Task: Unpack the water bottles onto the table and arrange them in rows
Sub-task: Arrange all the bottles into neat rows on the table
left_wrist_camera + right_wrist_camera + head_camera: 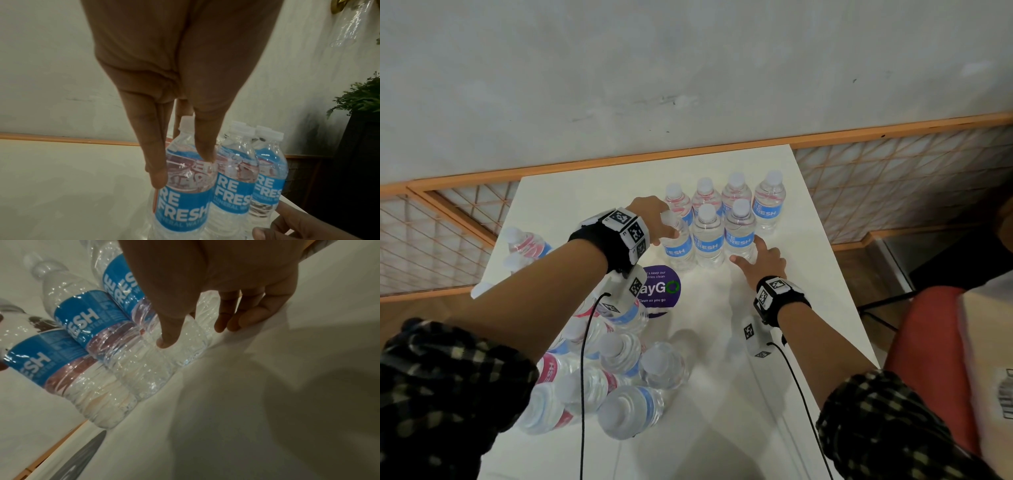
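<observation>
White worktop (774,394) against a grey wall; seven upright bottles stand in two rows toward twelve o'clock; left hand (654,219) has straight fingers touching the front-left bottle (678,245); right hand (763,260), fingers relaxed, seemingly touches the front-right bottle (739,233); loose bottles (619,373) lie at seven o'clock.

I'm seeing clear, glossy, ribbed plastic water bottles (709,240) with shiny blue film labels and matt white caps. The bench (722,394) is looking smooth, white and faintly glossy. My sleeves (445,383) are looking like soft checked cloth.
</observation>
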